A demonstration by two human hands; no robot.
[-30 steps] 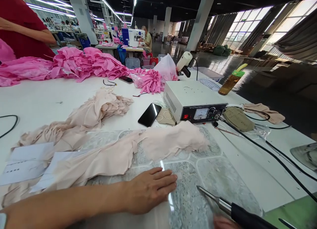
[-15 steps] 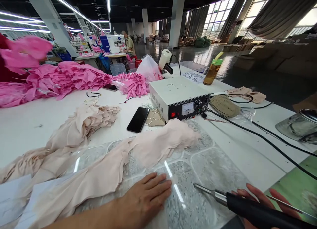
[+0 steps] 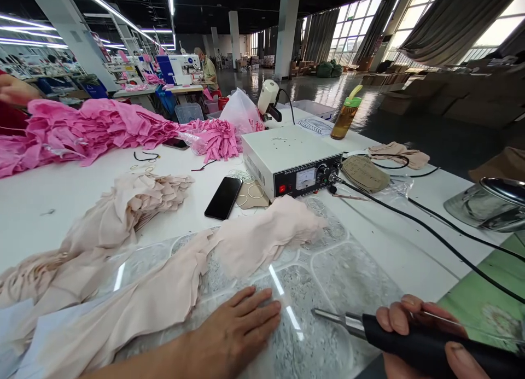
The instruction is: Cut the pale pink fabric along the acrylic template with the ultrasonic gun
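Note:
My left hand (image 3: pixel 240 330) lies flat on a clear, grey-patterned mat (image 3: pixel 344 275), fingers stretched out. My right hand (image 3: pixel 422 335) grips a black-handled tool (image 3: pixel 435 343) with a slim metal tip, which points left just above or on the mat; I cannot tell if it touches. A thin, shiny metal strip (image 3: pixel 471 325) also shows by the right fingers; its kind is unclear. Beyond my left hand, a stack of pale beige fabric pieces (image 3: pixel 266 234) rests on the mat. Another beige strip pile (image 3: pixel 159 286) runs toward the lower left, beside white paper (image 3: pixel 49 335).
A white control box (image 3: pixel 293 155) with a meter and red switch stands ahead, its black cable (image 3: pixel 414 220) running right. Nearby are a phone (image 3: pixel 223 197), pink fabric (image 3: pixel 106 124), a bottle (image 3: pixel 346 116) and a metal-lidded jar (image 3: pixel 488 204). At far left a co-worker's hand (image 3: pixel 16 89) shows.
My right fingers, stretched out before, have curled round the tool's handle. At far left, the co-worker's raised pink fabric has come down onto the pile. My left hand stays flat. The view shifted slightly.

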